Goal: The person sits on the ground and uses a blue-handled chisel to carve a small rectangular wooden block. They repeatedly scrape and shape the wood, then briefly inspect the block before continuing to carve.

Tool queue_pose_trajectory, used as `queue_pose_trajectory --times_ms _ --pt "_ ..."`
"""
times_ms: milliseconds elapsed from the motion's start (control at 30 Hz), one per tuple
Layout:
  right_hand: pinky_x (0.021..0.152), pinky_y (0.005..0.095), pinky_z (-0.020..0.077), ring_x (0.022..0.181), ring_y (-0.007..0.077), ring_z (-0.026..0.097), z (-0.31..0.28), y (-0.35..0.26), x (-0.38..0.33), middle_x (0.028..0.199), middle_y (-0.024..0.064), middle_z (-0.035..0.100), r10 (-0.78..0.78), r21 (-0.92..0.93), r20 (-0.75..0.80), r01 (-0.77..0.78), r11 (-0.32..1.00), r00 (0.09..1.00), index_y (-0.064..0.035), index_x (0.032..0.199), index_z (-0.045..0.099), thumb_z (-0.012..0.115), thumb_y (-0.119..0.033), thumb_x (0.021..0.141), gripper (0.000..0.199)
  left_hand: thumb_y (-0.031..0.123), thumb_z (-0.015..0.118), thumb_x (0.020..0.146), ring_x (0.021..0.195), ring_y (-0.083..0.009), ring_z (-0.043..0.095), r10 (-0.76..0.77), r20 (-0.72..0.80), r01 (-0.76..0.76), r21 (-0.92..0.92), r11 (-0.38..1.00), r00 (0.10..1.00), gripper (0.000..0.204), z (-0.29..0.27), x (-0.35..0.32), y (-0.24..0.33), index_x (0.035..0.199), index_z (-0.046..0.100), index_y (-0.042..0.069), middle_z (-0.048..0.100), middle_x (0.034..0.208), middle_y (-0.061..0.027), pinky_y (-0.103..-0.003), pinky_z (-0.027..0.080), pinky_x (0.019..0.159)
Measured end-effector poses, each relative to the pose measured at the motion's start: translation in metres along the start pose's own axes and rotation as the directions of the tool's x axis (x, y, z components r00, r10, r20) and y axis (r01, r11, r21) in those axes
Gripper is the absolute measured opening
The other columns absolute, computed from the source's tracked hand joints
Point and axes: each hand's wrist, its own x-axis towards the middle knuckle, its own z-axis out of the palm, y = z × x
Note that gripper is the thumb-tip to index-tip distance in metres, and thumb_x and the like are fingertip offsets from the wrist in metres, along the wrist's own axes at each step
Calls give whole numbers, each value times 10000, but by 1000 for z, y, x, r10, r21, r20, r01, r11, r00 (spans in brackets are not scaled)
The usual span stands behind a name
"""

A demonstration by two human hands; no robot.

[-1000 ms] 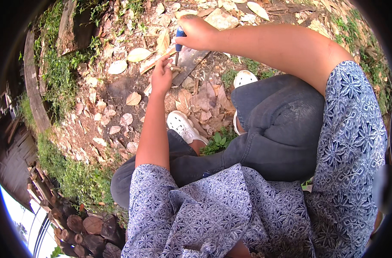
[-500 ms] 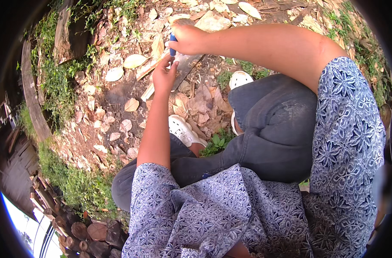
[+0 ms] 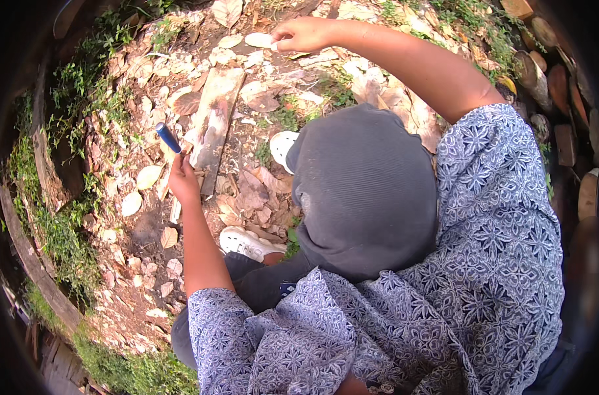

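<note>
My left hand (image 3: 183, 180) is closed around the lower part of a slim tool with a blue handle (image 3: 168, 137). The handle points up and away from me; its working end is hidden by my fingers. Beside that hand, a weathered wooden board (image 3: 215, 113) lies on the ground, with a paler wood strip (image 3: 175, 209) at its near left. My right hand (image 3: 304, 34) reaches far out, low over the ground, next to a pale oval leaf (image 3: 258, 40). Its fingers are curled down and together; whatever they pinch, if anything, is hidden.
Dry leaves (image 3: 252, 194) and green weeds (image 3: 72, 230) cover much of the ground. A curved timber (image 3: 36, 263) edges the left side, near a thick wood block (image 3: 56, 168). Stacked logs (image 3: 533, 79) stand at far right. My raised knee (image 3: 368, 191) lies between my arms.
My right hand has let go of the blue handle and swung away to the right. My left hand still holds the tool. The view has shifted and turned toward the right.
</note>
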Motion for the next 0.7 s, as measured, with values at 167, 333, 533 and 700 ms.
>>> queue_pose_trajectory --times_ms 167,333,533,700 --pt "877 390 529 993 244 698 97 123 -195 1056 127 739 577 484 -204 -430 762 791 -104 1108 730 648 -467 908 422 109 583 1040 927 -146 672 -11 65 30 -309 951 998 274 13 7 -33 1240 662 -59 733 1106 -117 -299 538 840" --pt "816 359 543 896 223 704 257 133 -366 937 98 731 891 480 -118 -760 438 439 -67 1023 707 737 -402 859 374 94 567 1045 862 -120 647 24 29 -16 -232 973 999 261 28 -5 -10 1230 655 -68 720 1064 -103 -290 535 780" --pt "795 398 543 901 268 689 304 62 -373 929 126 697 835 548 -19 -693 469 550 -29 999 662 784 -325 836 359 94 571 1043 814 -104 628 -19 33 26 -231 973 999 258 23 -17 3 1233 658 -57 715 1033 -90 -279 527 741" --pt "915 497 515 1061 398 648 314 61 -332 1113 229 665 808 282 -111 -761 584 579 -11 1115 615 778 -272 847 408 89 586 1031 705 -73 566 -46 64 64 -316 947 997 254 9 -8 -2 1240 686 -15 711 949 -54 -264 488 616"
